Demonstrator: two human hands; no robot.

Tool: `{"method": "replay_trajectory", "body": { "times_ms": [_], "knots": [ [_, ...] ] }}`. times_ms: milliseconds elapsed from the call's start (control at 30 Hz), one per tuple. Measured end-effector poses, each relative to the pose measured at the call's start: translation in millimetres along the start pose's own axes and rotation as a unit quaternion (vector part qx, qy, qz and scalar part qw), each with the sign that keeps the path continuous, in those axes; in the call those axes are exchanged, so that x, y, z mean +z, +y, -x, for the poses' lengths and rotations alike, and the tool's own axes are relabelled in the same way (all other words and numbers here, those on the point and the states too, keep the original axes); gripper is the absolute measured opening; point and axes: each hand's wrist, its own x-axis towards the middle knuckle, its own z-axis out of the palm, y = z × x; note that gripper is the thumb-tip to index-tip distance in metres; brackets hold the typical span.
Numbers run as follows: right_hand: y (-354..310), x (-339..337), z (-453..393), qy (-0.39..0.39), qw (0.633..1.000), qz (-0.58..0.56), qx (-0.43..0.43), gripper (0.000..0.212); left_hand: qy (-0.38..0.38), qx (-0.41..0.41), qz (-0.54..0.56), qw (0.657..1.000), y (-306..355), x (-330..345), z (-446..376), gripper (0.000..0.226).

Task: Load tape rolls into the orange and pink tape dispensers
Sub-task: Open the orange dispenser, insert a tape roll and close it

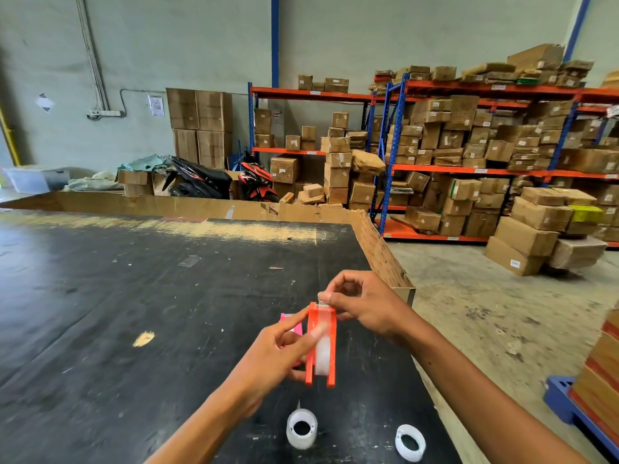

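Observation:
My left hand [278, 358] grips the orange tape dispenser [331, 346] from its left side, above the black table [134, 296]. A clear tape roll [323, 358] sits between the dispenser's orange walls. My right hand [365, 308] pinches the tape end at the dispenser's top front edge. The pink dispenser [292, 324] lies on the table behind my left hand, mostly hidden. Two loose clear tape rolls rest on the table near me: one [301, 428] below the dispenser, another [410, 443] at the lower right.
A cardboard rim [378, 249] lines the table's far and right edges. Beyond stand shelves [485, 169] packed with cardboard boxes, stacked boxes on the floor [536, 236], and parked motorbikes [227, 179]. A blue pallet [569, 406] with cartons sits at the right.

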Motion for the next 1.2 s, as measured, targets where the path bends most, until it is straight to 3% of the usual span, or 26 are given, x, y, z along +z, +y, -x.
{"method": "replay_trajectory", "body": {
  "times_ms": [567,767,933,1033,1200],
  "knots": [
    [20.1,-3.7,-11.2,-0.025,0.996,0.027,0.078,0.018,-0.031,0.012,-0.029,0.999,-14.5,1.5,-13.0,0.048],
    [40.2,-10.3,-14.3,0.029,0.986,-0.089,0.137,0.030,0.009,-0.060,0.022,0.998,-14.9,9.4,-34.5,0.042],
    [71.5,-3.6,-7.8,0.021,0.978,-0.117,0.169,0.029,0.072,-0.124,0.017,0.990,-20.9,20.3,-72.1,0.014],
    [90.5,-1.0,-17.2,0.053,0.975,-0.116,0.180,0.028,0.123,-0.159,-0.020,0.979,-30.6,32.3,-99.3,0.033],
    [118.5,5.2,-38.6,0.072,0.969,-0.102,0.213,0.026,0.126,-0.198,-0.056,0.971,-50.4,43.5,-129.3,0.034]
  ]
}}
